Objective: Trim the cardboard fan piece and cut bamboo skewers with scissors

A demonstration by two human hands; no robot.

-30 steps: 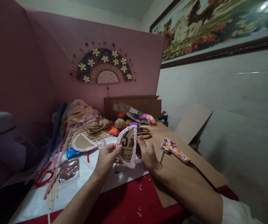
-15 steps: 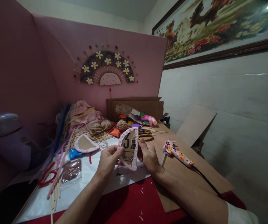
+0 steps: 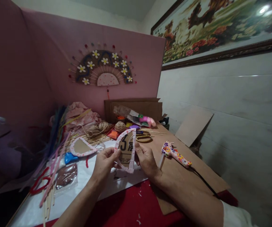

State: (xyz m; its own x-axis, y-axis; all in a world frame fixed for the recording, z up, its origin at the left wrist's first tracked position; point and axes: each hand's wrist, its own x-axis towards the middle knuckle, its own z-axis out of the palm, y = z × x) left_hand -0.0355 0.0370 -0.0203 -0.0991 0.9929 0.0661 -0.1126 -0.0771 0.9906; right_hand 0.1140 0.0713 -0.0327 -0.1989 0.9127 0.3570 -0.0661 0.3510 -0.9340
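Note:
A half-round cardboard piece (image 3: 126, 148) stands upright between my hands, its edge wrapped in pink dotted fabric and its printed brown face toward me. My left hand (image 3: 106, 162) pinches its curved edge between thumb and fingers. On the straight edge, my right hand (image 3: 146, 157) grips with the thumb in front and the fingers mostly hidden behind. A second fabric-edged half-round piece (image 3: 83, 147) lies on the white sheet to the left. Right of my right hand rests a flower-patterned hot glue gun (image 3: 175, 154) on brown cardboard.
Scissors (image 3: 144, 137), twine balls (image 3: 120, 126), thin sticks and clay packets lie behind my hands. At left are a brown clay bag (image 3: 66, 176), a blue packet (image 3: 70, 157) and pipe cleaners (image 3: 40, 186). A decorated fan (image 3: 105, 67) hangs on the pink panel.
The view has turned slightly right, so everything sits further left. My right thumb has come down onto the straight edge of the half-round piece, where it stood raised before.

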